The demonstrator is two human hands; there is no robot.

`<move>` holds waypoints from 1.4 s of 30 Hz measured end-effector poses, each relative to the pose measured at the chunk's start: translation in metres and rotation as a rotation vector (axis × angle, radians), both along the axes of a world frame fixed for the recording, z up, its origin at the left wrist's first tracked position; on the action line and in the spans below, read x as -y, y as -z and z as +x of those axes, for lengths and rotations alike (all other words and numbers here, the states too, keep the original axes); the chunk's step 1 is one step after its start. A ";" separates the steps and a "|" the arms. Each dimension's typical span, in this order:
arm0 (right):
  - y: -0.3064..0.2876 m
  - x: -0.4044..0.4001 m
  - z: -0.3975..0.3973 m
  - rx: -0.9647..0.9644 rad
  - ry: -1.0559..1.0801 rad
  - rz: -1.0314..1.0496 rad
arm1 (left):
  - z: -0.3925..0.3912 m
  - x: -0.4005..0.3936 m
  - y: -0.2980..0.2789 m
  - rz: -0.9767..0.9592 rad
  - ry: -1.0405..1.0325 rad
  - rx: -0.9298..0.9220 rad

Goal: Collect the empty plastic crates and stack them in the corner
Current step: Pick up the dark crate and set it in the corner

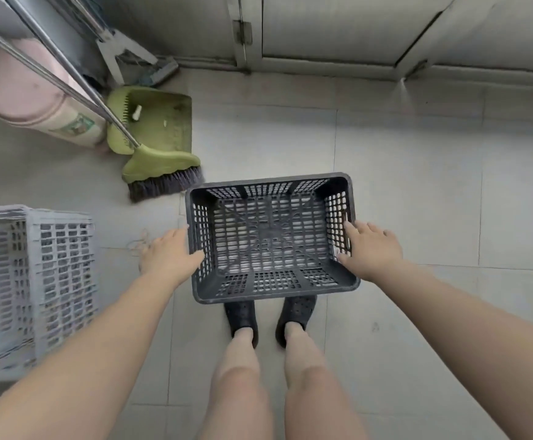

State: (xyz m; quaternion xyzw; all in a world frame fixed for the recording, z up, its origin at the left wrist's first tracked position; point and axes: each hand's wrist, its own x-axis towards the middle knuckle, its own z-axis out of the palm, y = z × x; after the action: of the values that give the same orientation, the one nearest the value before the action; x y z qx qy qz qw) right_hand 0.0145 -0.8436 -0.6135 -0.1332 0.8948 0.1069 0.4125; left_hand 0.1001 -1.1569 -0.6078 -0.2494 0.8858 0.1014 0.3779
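A dark grey plastic crate (271,236), empty and open side up, is held above the tiled floor in front of my feet. My left hand (169,254) grips its left wall with the thumb over the rim. On the opposite side, my right hand (370,249) clasps the right wall, fingers hooked over the edge. A pale grey slatted crate (33,287) lies tipped on its side on the floor at the left, apart from both hands.
A green dustpan (160,119) and a green broom (160,169) with a metal handle stand left of the dark crate. A pink bin (33,96) and a mop head (150,65) fill the far left corner. A door frame (322,63) runs along the back wall.
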 end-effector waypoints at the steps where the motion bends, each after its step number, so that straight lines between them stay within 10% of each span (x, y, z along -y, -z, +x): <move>1: 0.021 -0.005 0.002 0.016 0.011 0.010 | 0.002 -0.001 0.020 0.003 -0.022 0.006; 12: 0.203 -0.036 0.017 -0.073 0.266 0.060 | 0.022 0.017 0.200 -0.048 -0.148 -0.008; 22: 0.268 -0.037 -0.002 -0.285 1.036 -0.186 | 0.034 0.032 0.267 0.298 -1.000 -0.275; 28: 0.289 -0.058 -0.025 -0.137 1.468 -0.384 | 0.028 0.050 0.290 0.443 -1.222 -0.129; 42: 0.274 -0.078 -0.029 0.234 1.452 -0.414 | 0.029 0.054 0.278 0.437 -1.223 -0.027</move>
State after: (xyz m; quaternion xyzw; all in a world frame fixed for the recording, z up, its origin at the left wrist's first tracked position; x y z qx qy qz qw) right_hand -0.0142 -0.7656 -0.8879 0.4035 0.7101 -0.3759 0.4378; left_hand 0.1287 -1.2109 -0.8859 -0.6247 0.5478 0.4793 0.2828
